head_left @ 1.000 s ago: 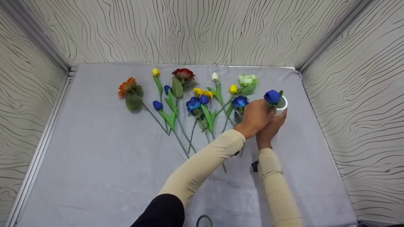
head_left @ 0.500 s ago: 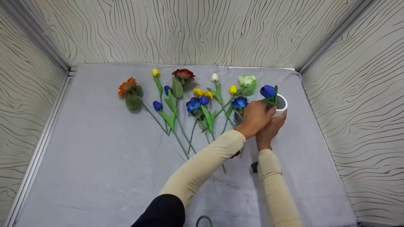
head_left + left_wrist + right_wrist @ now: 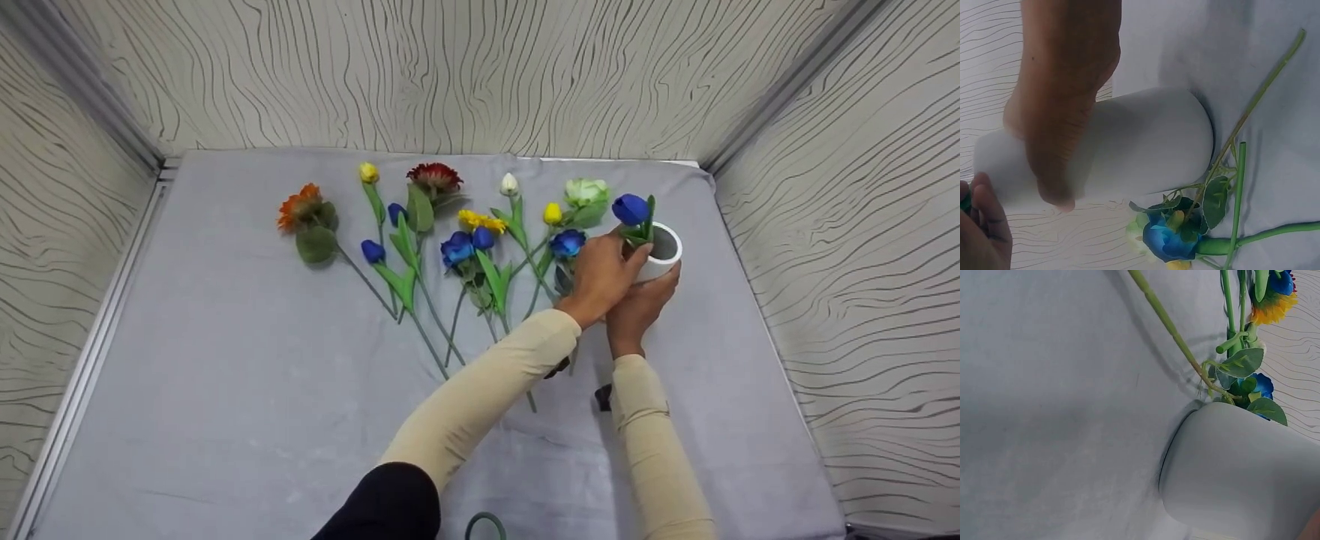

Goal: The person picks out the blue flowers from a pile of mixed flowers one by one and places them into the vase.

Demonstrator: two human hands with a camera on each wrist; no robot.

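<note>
My left hand (image 3: 600, 274) pinches a blue tulip (image 3: 631, 210) just below its bloom, at the left of the white vase's rim. Most of the tulip's stem is hidden by the hand, so I cannot tell whether any of it is inside the vase. The right hand (image 3: 641, 309) grips the tall white vase (image 3: 663, 266) from the near side. In the left wrist view, the right hand (image 3: 1067, 118) wraps the vase (image 3: 1145, 146) at mid-height, and a bit of green shows between the left fingers (image 3: 991, 205). The vase base (image 3: 1224, 467) stands on the cloth.
Several artificial flowers lie left of the vase: an orange flower (image 3: 301, 210), a red flower (image 3: 435, 178), yellow tulips (image 3: 553, 214), a white tulip (image 3: 510, 184), a pale green flower (image 3: 587, 192) and a blue flower (image 3: 570, 244). A green loop (image 3: 486, 519) lies at the front edge.
The tulip in the left hand has shifted left and slightly up, off the vase's opening, and more of the rim shows. The right hand stays on the vase.
</note>
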